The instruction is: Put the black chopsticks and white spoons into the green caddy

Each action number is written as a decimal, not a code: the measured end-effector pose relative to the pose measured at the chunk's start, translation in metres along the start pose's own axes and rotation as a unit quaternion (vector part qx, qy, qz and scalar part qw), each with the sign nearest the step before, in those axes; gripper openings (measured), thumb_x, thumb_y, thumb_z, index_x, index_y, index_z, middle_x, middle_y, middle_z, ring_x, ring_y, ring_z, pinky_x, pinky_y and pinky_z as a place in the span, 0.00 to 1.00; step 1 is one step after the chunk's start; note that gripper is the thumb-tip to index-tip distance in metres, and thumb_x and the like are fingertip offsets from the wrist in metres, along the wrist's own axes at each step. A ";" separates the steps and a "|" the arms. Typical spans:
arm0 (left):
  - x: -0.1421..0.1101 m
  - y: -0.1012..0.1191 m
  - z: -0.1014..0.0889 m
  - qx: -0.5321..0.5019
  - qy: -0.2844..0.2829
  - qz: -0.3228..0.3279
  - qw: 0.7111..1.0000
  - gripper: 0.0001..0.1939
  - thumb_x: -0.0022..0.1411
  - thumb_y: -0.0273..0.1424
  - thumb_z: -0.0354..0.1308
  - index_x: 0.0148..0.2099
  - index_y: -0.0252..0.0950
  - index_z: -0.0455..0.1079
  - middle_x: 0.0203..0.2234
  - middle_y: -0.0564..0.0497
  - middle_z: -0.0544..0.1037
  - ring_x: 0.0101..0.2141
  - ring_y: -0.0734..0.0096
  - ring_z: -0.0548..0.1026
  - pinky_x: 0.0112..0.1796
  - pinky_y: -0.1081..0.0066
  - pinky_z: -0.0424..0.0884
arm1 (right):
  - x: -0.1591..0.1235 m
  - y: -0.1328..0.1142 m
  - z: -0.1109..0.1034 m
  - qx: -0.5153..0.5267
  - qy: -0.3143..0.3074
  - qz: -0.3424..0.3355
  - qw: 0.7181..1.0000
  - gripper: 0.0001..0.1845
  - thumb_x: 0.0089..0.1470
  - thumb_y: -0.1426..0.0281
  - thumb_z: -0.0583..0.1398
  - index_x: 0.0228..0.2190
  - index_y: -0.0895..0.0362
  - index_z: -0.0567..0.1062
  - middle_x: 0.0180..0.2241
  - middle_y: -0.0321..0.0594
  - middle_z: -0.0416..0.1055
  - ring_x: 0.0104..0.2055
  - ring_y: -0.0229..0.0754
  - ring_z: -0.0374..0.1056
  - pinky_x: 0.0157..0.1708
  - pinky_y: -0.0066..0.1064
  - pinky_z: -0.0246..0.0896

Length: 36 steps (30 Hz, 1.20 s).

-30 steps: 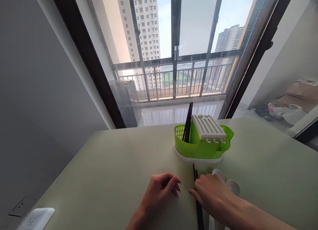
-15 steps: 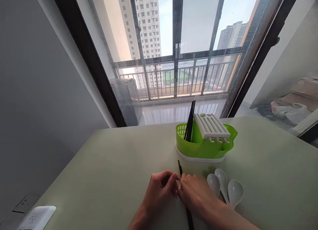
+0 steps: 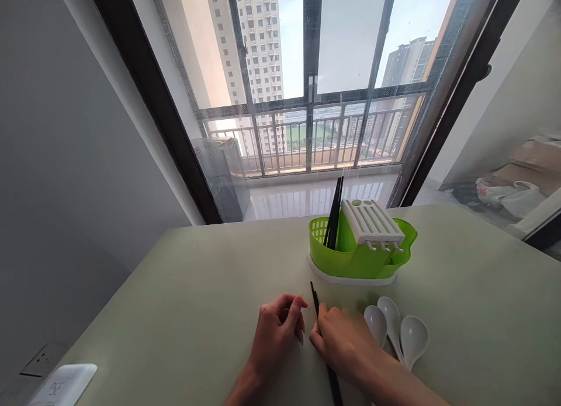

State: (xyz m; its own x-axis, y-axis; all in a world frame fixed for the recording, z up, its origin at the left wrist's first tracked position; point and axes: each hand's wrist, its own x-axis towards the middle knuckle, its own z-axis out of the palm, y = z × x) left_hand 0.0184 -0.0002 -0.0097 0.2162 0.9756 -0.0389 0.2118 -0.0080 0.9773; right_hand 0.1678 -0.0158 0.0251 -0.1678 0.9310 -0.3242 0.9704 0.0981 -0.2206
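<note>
My right hand is closed around a pair of black chopsticks, which lie lengthwise near the front of the table. Their thin ends point toward the rack, and the middle is hidden under my fingers. Just left of them, my left hand is loosely curled, its fingers a little apart and holding nothing I can see. White spoons lie close together at the right, partly covered by my right hand and forearm. Behind the hands stands a green utensil rack with a white slotted top; several black chopsticks lean upright in its left basket.
The pale table reaches back to a large window with dark frames. At the lower left is a white device with a display, near a wall socket. Bags and boxes are behind glass at the right.
My left hand has moved slightly left, away from the chopsticks and my right hand. The right hand keeps its hold with little movement. The view has shifted slightly.
</note>
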 end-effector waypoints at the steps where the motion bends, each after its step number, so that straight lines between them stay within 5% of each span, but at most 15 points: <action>1: 0.000 0.000 0.000 0.001 0.000 0.000 1.000 0.22 0.69 0.49 0.53 0.38 0.34 0.75 0.17 0.57 0.70 0.18 0.77 0.66 0.26 0.75 0.64 | 0.000 0.000 0.001 0.002 0.003 0.001 1.000 0.15 0.62 0.75 0.53 0.44 0.66 0.77 0.39 0.58 0.81 0.44 0.62 0.79 0.35 0.40 0.68; 30: -0.003 0.008 0.001 0.043 -0.021 -0.016 0.999 0.22 0.67 0.48 0.55 0.34 0.35 0.74 0.19 0.55 0.72 0.21 0.74 0.68 0.26 0.75 0.64 | 0.000 -0.008 0.010 -0.013 0.007 0.029 0.999 0.11 0.67 0.74 0.53 0.46 0.63 0.73 0.36 0.56 0.81 0.42 0.54 0.80 0.38 0.36 0.69; 36: -0.002 0.007 0.001 0.044 -0.024 -0.015 0.999 0.23 0.68 0.49 0.54 0.35 0.35 0.75 0.19 0.54 0.73 0.21 0.73 0.68 0.27 0.74 0.64 | -0.001 -0.012 0.014 -0.044 0.009 0.004 0.999 0.17 0.62 0.80 0.51 0.49 0.64 0.74 0.37 0.57 0.81 0.41 0.55 0.80 0.36 0.37 0.70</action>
State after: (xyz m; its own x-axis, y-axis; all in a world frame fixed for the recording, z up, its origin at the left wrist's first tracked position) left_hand 0.0208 -0.0023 -0.0036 0.2543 0.9638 -0.0795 0.3014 -0.0009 0.9535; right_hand 0.1536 -0.0228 0.0151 -0.1580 0.9377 -0.3096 0.9833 0.1207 -0.1361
